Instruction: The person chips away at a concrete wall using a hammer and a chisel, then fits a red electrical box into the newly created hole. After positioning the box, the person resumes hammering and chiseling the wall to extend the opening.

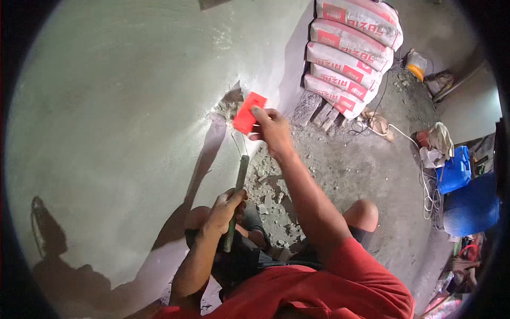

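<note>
My right hand (272,128) pinches an orange-red, flat rectangular plastic box (249,113), thumb on its face, in front of the wall. Directly behind the box is a rough chipped hole (228,106) in the smooth grey plaster wall (117,133). Lower down, my left hand (227,210) is wrapped round a long, dark green, stick-like piece (241,173). Thin wire-like lines rise from its upper end toward the box. Its lower end sticks out below my fist, over my lap.
Broken plaster and rubble (268,196) lie along the wall's foot, between my knees. Stacked cement bags (345,58) rest on wood blocks (307,108) ahead. To the right are a white cable (425,186), a blue container (470,210) and a blue bag (455,169).
</note>
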Tool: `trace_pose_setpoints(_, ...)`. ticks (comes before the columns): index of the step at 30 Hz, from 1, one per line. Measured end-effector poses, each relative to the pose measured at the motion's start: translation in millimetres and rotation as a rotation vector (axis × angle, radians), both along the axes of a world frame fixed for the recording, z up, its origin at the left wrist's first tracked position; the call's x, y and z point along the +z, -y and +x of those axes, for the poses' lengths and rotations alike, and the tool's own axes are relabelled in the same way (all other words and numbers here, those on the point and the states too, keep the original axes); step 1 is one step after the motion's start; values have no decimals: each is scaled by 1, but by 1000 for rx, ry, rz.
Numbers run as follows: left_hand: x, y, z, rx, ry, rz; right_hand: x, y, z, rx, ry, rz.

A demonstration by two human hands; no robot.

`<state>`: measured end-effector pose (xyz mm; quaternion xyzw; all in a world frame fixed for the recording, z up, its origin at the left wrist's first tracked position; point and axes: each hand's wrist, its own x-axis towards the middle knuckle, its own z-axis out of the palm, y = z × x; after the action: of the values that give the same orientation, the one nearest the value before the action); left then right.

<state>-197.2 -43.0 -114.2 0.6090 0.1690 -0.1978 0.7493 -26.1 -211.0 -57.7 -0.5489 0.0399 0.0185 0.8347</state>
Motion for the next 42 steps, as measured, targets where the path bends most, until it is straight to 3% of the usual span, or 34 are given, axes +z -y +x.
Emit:
trace_pose_setpoints(2, -1, -15, -9, -76, -15, -14, 7, -27, 13, 14, 7, 33)
trace_pose_setpoints(4, 3, -21, -13, 22, -77, -111, 10, -48, 23, -9, -4, 18)
trace_pose_setpoints(5, 6, -19, -10, 16, -86, 32, 12, -56, 25, -50, -18, 6)
trace_pose_setpoints(9, -2, -22, -4, -52, 8, -7, 9, -76, 30, -90, -51, 21)
trace_pose_setpoints(12, -4, -18, 1, -62, -1, 36, 9, -75, 29, -75, -42, 17)
trace_pose_setpoints(14, -3, -17, 4, -69, -28, 71, 14, -73, 26, 59, 32, 179)
trace_pose_setpoints(17, -10, -17, 6, -54, -46, 112, 10, -72, 23, 124, 33, 69)
trace_pose_setpoints(26, -12, -18, 4, -74, -2, 72, 15, -85, 19, -79, -13, 136)
trace_pose_setpoints(32, -9, -15, 3, -72, 1, 118, 15, -73, 29, 60, 8, 87)
trace_pose_setpoints(42, -9, -16, 5, -87, -38, 119, 17, -68, 24, 81, -13, 73)
